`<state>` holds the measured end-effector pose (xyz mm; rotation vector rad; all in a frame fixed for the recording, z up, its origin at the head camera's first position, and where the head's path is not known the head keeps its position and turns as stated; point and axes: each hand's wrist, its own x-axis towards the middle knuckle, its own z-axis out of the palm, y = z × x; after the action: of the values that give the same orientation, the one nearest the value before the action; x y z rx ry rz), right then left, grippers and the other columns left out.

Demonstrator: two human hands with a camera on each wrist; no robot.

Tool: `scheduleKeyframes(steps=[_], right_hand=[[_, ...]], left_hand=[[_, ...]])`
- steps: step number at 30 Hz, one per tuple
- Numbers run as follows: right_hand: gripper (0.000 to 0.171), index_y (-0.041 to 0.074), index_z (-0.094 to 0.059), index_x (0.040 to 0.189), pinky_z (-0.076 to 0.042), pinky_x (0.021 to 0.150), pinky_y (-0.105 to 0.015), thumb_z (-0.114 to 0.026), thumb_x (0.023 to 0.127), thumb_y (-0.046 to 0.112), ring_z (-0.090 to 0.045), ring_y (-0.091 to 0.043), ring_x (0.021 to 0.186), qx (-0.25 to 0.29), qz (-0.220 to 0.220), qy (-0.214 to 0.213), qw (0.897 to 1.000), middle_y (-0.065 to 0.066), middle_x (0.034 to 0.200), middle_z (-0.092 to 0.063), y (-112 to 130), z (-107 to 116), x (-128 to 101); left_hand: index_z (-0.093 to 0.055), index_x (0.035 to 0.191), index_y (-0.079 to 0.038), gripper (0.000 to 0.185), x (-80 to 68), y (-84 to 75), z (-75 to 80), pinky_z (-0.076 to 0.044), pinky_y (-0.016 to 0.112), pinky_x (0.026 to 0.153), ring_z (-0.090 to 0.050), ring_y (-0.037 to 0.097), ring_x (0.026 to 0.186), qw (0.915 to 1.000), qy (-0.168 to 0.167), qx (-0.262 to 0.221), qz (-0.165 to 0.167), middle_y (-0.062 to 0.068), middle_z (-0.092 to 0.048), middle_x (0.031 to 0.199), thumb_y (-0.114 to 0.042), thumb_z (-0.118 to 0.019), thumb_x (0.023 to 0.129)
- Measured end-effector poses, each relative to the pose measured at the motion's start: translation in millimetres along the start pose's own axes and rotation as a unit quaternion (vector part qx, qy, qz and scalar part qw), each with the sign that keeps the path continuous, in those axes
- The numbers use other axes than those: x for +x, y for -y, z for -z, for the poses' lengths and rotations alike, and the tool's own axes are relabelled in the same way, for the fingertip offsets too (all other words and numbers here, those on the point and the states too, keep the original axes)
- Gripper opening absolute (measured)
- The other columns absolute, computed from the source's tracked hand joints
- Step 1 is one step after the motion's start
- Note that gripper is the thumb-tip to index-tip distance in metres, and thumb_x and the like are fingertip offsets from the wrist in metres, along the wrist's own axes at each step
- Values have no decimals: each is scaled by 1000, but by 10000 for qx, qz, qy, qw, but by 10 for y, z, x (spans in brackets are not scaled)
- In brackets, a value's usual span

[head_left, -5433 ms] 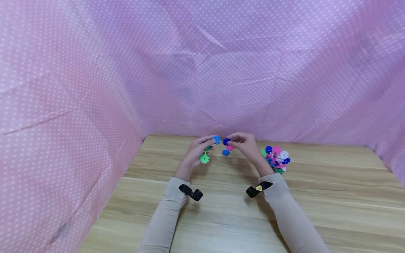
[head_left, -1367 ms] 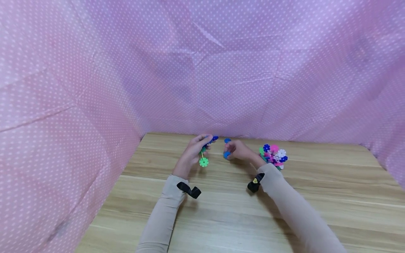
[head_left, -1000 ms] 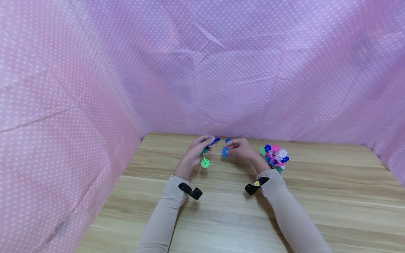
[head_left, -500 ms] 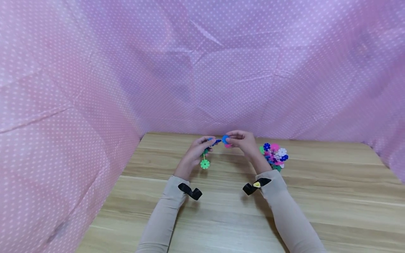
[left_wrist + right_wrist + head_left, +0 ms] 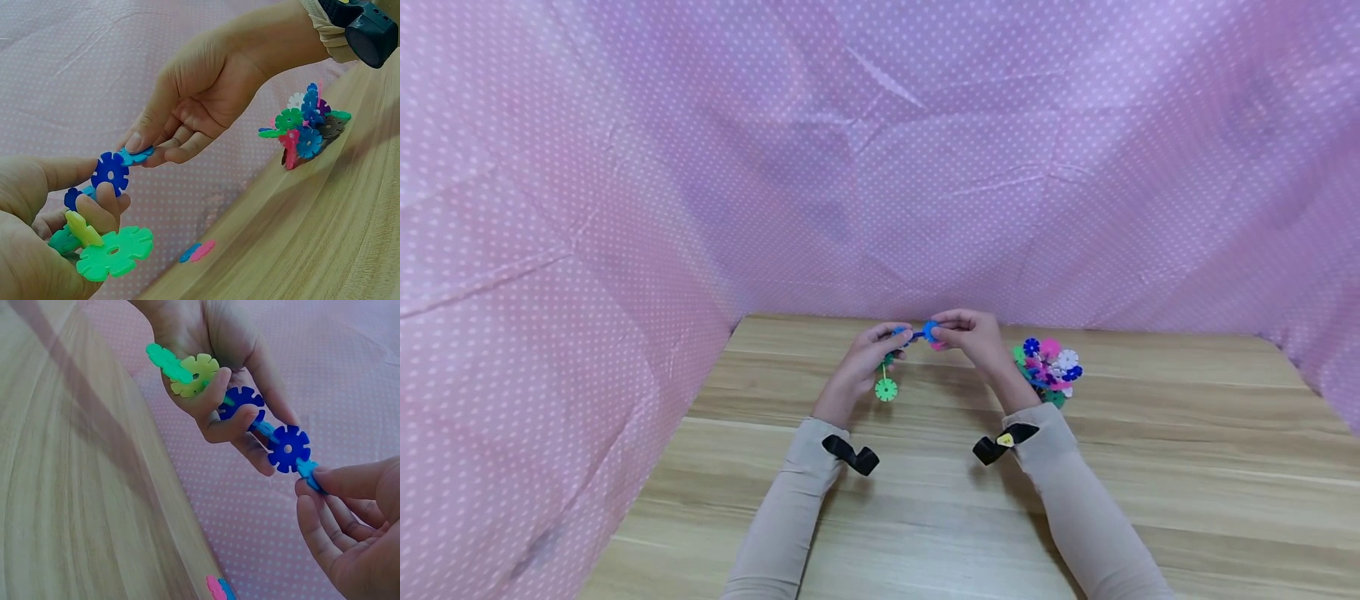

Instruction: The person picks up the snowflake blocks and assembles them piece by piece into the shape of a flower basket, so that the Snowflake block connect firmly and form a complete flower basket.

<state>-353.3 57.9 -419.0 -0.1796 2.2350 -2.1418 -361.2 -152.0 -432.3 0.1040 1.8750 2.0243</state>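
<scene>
I held the chain of snowflake discs (image 5: 103,212) in my left hand (image 5: 31,244), fingers curled round its near end, so that the dark blue disc (image 5: 110,173) at its tip stood free, pointing toward my right hand (image 5: 200,94). That chain was up off the wooden table (image 5: 925,500), above its far edge and well left of the loose pile of discs (image 5: 1048,371). My right thumb and fingers pinched a light blue disc (image 5: 134,154) flat, its edge meeting the rim of the dark blue disc.

To do this well, I judged that the slot of the light blue disc had to line up with a slot in the dark blue one, the two discs crossed at a right angle, and the push had to go straight along the slots, not sideways. My left fingers (image 5: 231,419) needed to brace close behind the dark blue disc, for the chain was long and would bend at its joints otherwise. In the right wrist view the lime disc (image 5: 195,375) and the green disc (image 5: 165,362) hung at the far end of the chain from that joint, so a twist there could have loosened them.

A pink and a blue disc (image 5: 195,251) lay together on the table, below the chain, against the dotted pink cloth (image 5: 880,167).
</scene>
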Motion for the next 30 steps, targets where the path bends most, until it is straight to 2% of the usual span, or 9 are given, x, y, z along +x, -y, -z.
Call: scheduleKeyframes(steps=[4,13,20,30], right_hand=[[30,-12,-67,119,-62,86,-42,-71,94,4,-72,-6,76,-13,-1,-85,10000,5,86,-73,6,-16,-18],[29,-13,-67,117,-63,77,-33,-72,93,1,-72,-7,72,71,78,-233,9997,7,82,-72,13,-18,-51],[28,-13,-69,114,-61,69,-24,-74,91,1,-70,-5,68,28,230,-329,9992,6,80,-72,-6,-32,-55],[29,-14,-67,116,-61,68,-22,-73,92,1,-72,-10,72,293,236,-292,9989,8,80,-74,-44,-32,-78]], left_hand=[[-61,132,-2,37,4,2,-12,-45,18,62,-58,12,85,10000,-41,-87,-25,6,-64,108,-22,-66,101],[-65,127,-5,32,-25,-5,-90,-44,19,61,-58,8,81,9995,-268,-179,-51,-5,-64,95,-19,-69,99],[-66,124,-6,29,-57,10,-114,-45,22,64,-58,7,77,9992,-310,-109,-234,-1,-65,96,-19,-69,98],[-67,125,-7,30,-97,23,-137,-44,24,68,-56,9,81,9987,-426,-87,-266,-7,-63,92,-21,-69,99]])
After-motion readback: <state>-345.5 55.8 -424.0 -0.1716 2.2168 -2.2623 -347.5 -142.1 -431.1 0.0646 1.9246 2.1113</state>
